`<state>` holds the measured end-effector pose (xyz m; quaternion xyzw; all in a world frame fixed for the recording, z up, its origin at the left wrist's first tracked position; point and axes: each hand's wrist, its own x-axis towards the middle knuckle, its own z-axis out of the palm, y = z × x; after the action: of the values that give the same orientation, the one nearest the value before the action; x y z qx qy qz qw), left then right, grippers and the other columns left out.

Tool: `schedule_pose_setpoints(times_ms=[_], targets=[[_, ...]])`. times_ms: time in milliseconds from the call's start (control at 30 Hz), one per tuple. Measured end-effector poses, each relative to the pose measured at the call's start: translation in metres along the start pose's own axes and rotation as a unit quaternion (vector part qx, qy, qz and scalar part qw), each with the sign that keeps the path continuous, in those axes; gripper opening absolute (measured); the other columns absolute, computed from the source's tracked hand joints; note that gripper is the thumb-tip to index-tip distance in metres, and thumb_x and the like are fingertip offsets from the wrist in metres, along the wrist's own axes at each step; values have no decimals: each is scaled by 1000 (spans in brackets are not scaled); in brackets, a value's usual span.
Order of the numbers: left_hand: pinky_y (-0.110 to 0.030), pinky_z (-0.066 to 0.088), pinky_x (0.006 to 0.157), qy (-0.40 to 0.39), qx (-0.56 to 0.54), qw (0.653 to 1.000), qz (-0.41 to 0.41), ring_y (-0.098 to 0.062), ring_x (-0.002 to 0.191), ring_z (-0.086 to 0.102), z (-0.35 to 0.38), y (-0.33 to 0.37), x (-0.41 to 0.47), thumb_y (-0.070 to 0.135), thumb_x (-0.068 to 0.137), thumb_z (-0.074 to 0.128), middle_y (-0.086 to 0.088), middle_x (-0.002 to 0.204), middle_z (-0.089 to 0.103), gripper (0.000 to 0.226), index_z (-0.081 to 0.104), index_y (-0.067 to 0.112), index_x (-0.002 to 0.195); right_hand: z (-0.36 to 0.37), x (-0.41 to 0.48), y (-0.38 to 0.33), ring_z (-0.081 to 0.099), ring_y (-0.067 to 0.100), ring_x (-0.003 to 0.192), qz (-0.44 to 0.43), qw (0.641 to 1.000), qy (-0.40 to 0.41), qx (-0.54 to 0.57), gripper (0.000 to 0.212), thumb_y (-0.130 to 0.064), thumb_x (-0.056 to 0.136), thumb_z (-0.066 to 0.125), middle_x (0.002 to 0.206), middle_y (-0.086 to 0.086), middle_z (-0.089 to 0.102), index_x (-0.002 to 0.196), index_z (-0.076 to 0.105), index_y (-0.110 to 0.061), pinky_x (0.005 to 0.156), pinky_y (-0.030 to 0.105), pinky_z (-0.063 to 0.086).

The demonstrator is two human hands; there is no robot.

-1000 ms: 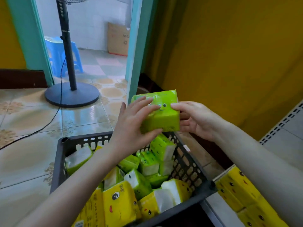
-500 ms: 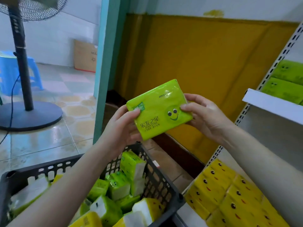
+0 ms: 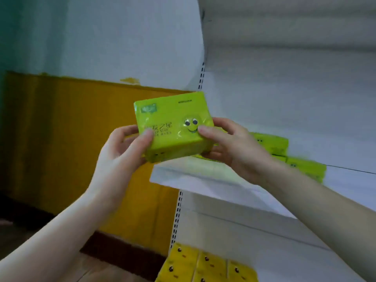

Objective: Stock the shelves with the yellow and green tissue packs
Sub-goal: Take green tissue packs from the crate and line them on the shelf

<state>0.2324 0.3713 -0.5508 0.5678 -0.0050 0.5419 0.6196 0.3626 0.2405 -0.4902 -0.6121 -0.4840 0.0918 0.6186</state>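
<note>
white shelf point(image 3: 203, 176), yellow wall behind. green tissue pack point(image 3: 173, 127) gripped by left hand point(image 3: 122, 151) and right hand point(image 3: 234, 147) at shelf edge, face forward, probably for placing beside blurred green packs point(image 3: 305, 167).

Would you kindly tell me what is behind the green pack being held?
Behind the held green pack, the white shelf carries more green packs. The pack and the right hand hide where that row begins, so their number cannot be told.
</note>
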Motion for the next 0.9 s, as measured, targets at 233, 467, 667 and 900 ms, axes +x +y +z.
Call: schedule_pose_setpoints(times_ms=[233, 467, 667, 900], targets=[[-29, 56, 71, -239, 138, 961, -32, -19, 79, 67, 157, -25, 46, 20, 84, 66, -9, 98, 70, 49, 49, 24, 130, -161, -17, -11, 64, 27, 86, 42, 994, 100, 9, 29, -29, 84, 59, 102, 12, 62, 106, 62, -10, 79, 30, 57], [-17, 55, 62, -298, 173, 936, -66, -16, 65, 61, 301, -64, 81, 6, 91, 58, -17, 99, 61, 32, 53, -4, 120, -289, -15, -14, 67, 26, 87, 64, 967, 183, -162, 35, -35, 91, 52, 106, 13, 65, 110, 55, -6, 72, 24, 57], [-24, 56, 63, -251, 213, 940, -94, -24, 65, 63, 363, -102, 91, -4, 91, 53, -17, 94, 57, 22, 52, 7, 72, -344, 10, 21, 64, 23, 85, 130, 927, 212, -280, 29, -28, 99, 41, 118, 18, 58, 109, 52, -2, 75, 31, 51], [-37, 54, 79, -250, 293, 906, -176, -19, 59, 58, 376, -154, 93, 1, 95, 43, -9, 72, 51, 25, 44, 10, 72, -360, 24, 72, 57, 22, 87, 216, 871, 156, -412, 21, -24, 97, 46, 106, 9, 54, 105, 55, -6, 63, 27, 47]])
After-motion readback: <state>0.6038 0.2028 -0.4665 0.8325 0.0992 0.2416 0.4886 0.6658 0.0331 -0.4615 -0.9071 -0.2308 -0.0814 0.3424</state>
